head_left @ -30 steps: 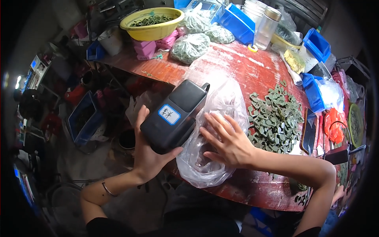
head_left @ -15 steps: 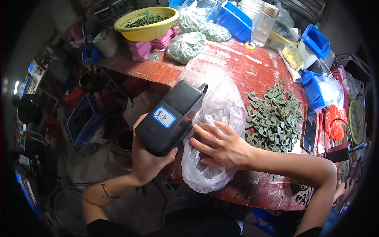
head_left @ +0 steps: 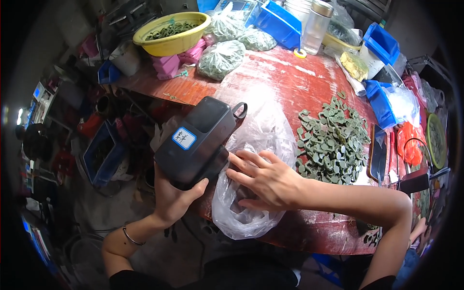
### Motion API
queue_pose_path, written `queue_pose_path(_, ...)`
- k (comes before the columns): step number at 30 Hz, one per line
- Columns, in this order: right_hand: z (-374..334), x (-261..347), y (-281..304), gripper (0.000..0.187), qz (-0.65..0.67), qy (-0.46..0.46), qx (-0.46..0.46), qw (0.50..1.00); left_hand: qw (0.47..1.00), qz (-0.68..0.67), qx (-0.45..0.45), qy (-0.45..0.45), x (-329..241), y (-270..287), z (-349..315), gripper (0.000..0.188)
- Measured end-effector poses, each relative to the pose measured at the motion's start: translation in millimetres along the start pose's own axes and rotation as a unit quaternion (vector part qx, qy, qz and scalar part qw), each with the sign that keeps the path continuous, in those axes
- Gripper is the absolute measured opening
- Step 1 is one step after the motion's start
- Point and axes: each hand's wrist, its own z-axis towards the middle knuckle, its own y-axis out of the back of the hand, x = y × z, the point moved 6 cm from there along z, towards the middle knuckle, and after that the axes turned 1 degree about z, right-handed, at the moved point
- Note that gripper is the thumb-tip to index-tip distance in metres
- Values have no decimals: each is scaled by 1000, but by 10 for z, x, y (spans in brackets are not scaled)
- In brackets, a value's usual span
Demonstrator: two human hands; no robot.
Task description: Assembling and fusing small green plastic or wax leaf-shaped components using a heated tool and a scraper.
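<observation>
My left hand (head_left: 176, 195) holds a black box-shaped device (head_left: 176, 157) from below, its thumb along the near edge. The device has a strap loop at its far right corner and a white label with a blue border. A crumpled clear plastic bag (head_left: 256, 224) lies at the table's edge, just right of the device. Over the bag is my right hand (head_left: 273, 183), palm down with fingers spread, the index fingertip at the device's right side. The thumb reaches into the folds of the bag. Beside it lies a heap of small green disc-shaped pieces (head_left: 333, 145).
The red worn table (head_left: 280, 77) carries a yellow basin (head_left: 179, 44) on pink blocks, filled clear bags (head_left: 221, 60), blue bins (head_left: 278, 25), a glass bottle (head_left: 316, 29) and a phone (head_left: 378, 152). Below its left edge stands a blue crate (head_left: 101, 154). A person's hand (head_left: 418, 229) shows at far right.
The device has shifted slightly left and turned, so a raised part on its right side now shows. My right hand has followed a little left over the bag.
</observation>
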Motion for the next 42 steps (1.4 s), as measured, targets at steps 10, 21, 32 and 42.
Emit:
queue_pose_path(10,-15,162,-73,60,-86,29,-18,996,1000,-27,-6,-3,11,-15,-14,60)
queue_pose_path(21,-90,293,14,39,-160,83,-98,979,995,89,-21,-47,-78,-71,-39,78)
queue_pose_path(32,-66,301,-103,38,-145,65,-44,986,999,-34,-22,8,-29,-26,-36,66)
queue_pose_path(42,-53,293,-339,42,-234,91,13,968,1000,-20,-8,14,55,-34,-13,64)
